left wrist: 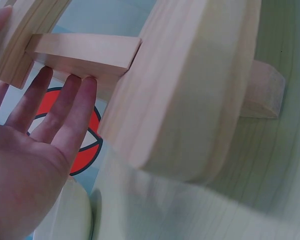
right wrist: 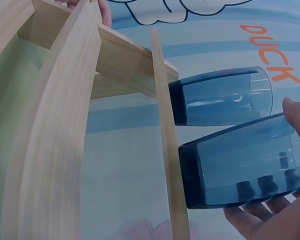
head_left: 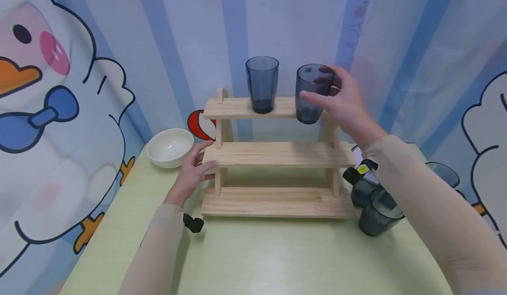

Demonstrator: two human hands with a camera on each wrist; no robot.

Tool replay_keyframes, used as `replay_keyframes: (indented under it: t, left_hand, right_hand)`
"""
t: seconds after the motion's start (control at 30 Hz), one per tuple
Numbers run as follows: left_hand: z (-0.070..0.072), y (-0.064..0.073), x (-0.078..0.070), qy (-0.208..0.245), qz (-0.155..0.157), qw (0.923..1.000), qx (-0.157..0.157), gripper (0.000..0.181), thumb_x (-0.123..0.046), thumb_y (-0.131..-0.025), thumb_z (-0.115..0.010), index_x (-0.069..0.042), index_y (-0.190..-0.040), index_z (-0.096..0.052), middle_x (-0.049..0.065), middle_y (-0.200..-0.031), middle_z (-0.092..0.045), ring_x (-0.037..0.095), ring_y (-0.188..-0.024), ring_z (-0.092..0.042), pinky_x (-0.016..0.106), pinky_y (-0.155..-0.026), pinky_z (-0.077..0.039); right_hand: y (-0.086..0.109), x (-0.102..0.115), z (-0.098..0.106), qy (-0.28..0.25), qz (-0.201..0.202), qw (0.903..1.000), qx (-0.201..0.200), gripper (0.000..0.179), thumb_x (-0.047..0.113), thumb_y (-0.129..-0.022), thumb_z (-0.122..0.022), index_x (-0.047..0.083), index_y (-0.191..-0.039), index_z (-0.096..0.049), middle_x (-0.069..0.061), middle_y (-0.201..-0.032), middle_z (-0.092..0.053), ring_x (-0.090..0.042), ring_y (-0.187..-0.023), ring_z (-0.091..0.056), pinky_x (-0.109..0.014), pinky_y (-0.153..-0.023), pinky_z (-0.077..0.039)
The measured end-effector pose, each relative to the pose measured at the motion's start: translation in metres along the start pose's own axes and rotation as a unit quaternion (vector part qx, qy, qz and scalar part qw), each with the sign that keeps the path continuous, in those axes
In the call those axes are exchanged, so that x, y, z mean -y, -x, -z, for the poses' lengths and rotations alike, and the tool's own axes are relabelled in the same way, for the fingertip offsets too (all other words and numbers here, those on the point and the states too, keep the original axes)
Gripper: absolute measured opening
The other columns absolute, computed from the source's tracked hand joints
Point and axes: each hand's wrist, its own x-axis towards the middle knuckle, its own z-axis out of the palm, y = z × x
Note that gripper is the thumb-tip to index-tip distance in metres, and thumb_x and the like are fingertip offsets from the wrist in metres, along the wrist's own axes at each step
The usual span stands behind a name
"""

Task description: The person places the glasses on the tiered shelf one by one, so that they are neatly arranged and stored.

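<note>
A three-tier wooden display shelf (head_left: 277, 154) stands on the table. My left hand (head_left: 192, 171) holds its left side at the middle tier; the left wrist view shows fingertips against the wooden upright (left wrist: 85, 52). My right hand (head_left: 346, 101) grips a blue-grey tinted drinking glass (head_left: 309, 94), thumb on the near side and fingers behind. That glass is upright, its base overlapping the front edge of the top tier; whether it touches the board I cannot tell. A matching glass (head_left: 262, 83) stands left of it on the top tier.
Right of the shelf, several tinted glasses are on the table, including a near one (head_left: 378, 215) and a farther one (head_left: 443, 174) partly behind my right sleeve. A white bowl (head_left: 170, 147) sits at the back left. A printed duck curtain (head_left: 182, 35) hangs behind the table.
</note>
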Motion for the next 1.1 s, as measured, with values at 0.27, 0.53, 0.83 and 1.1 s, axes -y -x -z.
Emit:
replay_keyframes:
  t: [0.27,0.53,0.83,1.1]
  left_hand:
    - [-0.002,0.0,-0.001,-0.002,0.0,1.0,0.004,0.068,-0.016,-0.101,-0.071,-0.025,-0.161,-0.041,0.017,-0.154,-0.05,0.04,-0.133,-0.055,0.059,-0.095,-0.058]
    - [-0.001,0.001,-0.001,0.0,0.005,1.0,0.0,0.068,-0.015,-0.101,-0.071,-0.026,-0.161,-0.042,0.017,-0.154,-0.05,0.04,-0.133,-0.055,0.058,-0.094,-0.059]
    - [-0.001,0.002,-0.004,-0.001,0.007,1.0,0.004,0.069,-0.016,-0.101,-0.071,-0.024,-0.162,-0.04,0.018,-0.154,-0.05,0.041,-0.133,-0.055,0.059,-0.095,-0.058]
    - [-0.001,0.002,-0.003,0.001,0.006,1.0,0.003,0.069,-0.015,-0.101,-0.071,-0.024,-0.161,-0.041,0.018,-0.154,-0.05,0.041,-0.133,-0.055,0.059,-0.095,-0.058]
  right_hand:
    - [-0.011,0.0,-0.003,0.007,-0.019,0.9998,-0.001,0.091,0.049,-0.085,-0.086,0.032,-0.16,-0.039,-0.007,-0.151,-0.053,-0.025,-0.137,-0.053,-0.046,-0.113,-0.048]
    - [-0.023,0.004,-0.008,0.023,-0.041,0.9988,0.011,0.095,0.054,-0.086,-0.083,0.035,-0.163,-0.033,-0.007,-0.161,-0.043,-0.026,-0.145,-0.047,-0.047,-0.117,-0.044]
    - [-0.029,0.006,-0.015,0.016,-0.057,0.9982,0.008,0.095,0.053,-0.087,-0.083,0.036,-0.164,-0.03,-0.006,-0.164,-0.04,-0.025,-0.147,-0.044,-0.045,-0.118,-0.044]
    - [-0.033,0.007,-0.021,0.005,-0.05,0.9988,0.002,0.094,0.052,-0.088,-0.082,0.037,-0.164,-0.029,-0.008,-0.16,-0.044,-0.024,-0.141,-0.049,-0.045,-0.114,-0.047]
